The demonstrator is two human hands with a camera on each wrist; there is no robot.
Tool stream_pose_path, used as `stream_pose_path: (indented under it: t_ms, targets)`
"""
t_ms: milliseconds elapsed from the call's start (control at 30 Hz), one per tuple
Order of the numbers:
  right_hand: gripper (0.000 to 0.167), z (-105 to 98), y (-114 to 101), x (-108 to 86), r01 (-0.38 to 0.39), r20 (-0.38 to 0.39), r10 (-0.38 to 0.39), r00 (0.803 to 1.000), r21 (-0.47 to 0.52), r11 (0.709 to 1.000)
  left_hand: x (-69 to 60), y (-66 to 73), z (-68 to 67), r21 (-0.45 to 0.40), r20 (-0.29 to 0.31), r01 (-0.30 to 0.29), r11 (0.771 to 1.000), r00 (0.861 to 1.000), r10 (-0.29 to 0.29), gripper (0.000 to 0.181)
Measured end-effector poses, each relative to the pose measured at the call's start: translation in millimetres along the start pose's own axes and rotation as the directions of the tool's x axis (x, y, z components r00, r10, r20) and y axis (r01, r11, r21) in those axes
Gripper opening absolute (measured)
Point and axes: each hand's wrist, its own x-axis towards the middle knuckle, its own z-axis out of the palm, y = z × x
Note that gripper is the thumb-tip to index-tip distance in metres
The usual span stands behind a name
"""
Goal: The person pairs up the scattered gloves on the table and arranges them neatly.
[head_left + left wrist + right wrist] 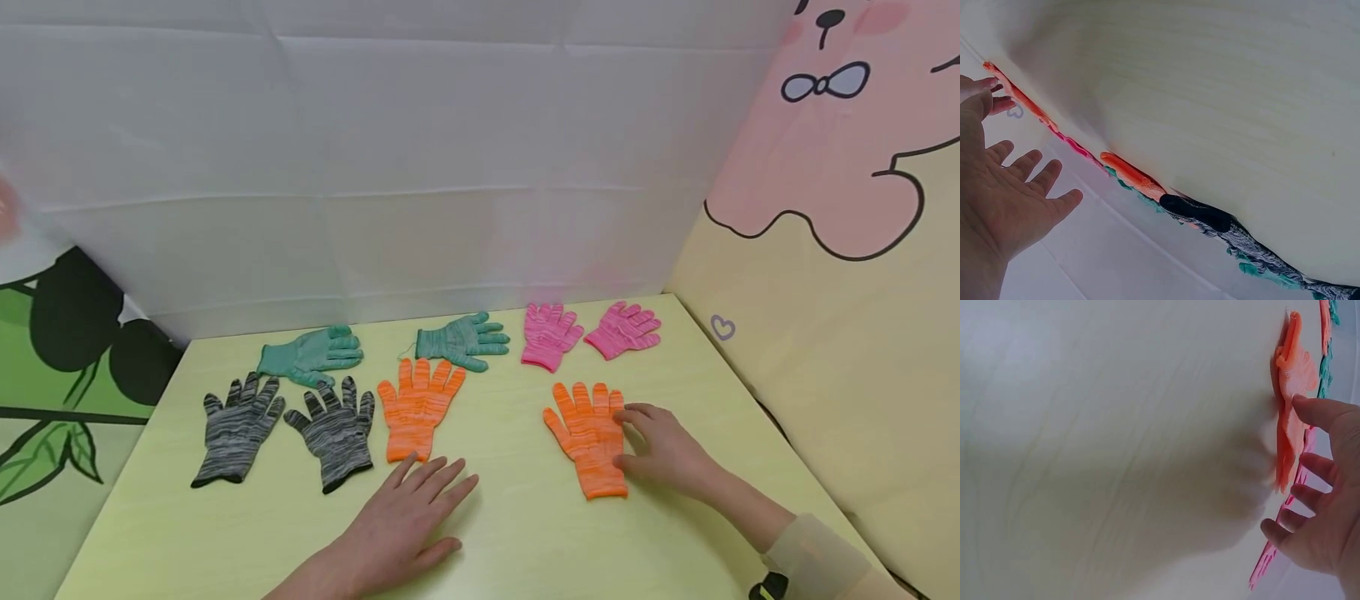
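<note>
Two orange knit gloves lie flat on the table, fingers pointing away. At the right edge of one orange glove (595, 442) is my right hand (663, 450), thumb and fingers apart; whether the fingertips touch the knit, I cannot tell. In the right wrist view the thumb (1322, 412) overlaps the orange glove (1294, 394). Below the cuff of the other orange glove (418, 404) hovers or rests my left hand (405, 521), its fingers spread and nothing held. The left wrist view shows that left hand (1016, 194) with fingers extended.
Left of the orange gloves lie two grey-black gloves (238, 429). Behind are two green gloves (311, 354) along the back edge and two pink gloves (551, 333) at the back right. A white sheet (420, 167) rises behind the yellow table (510, 542); a printed panel (840, 333) stands right.
</note>
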Motion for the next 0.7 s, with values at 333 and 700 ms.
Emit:
stream_pose_path:
  t_ms: [333, 700]
  targets:
    - [0.066, 3.7, 16.8, -5.0, 0.133, 0.046, -0.131, 0.99, -0.033, 0.991, 0.1, -0.2, -0.1, 0.008, -0.001, 0.001, 1.0, 1.0, -0.001, 0.074]
    - [0.098, 6.4, 33.9, -3.4, 0.185, 0.088, -0.173, 0.981, -0.145, 0.972, -0.4, -1.3, 1.0, -0.005, -0.003, 0.01, 1.0, 1.0, -0.01, 0.074]
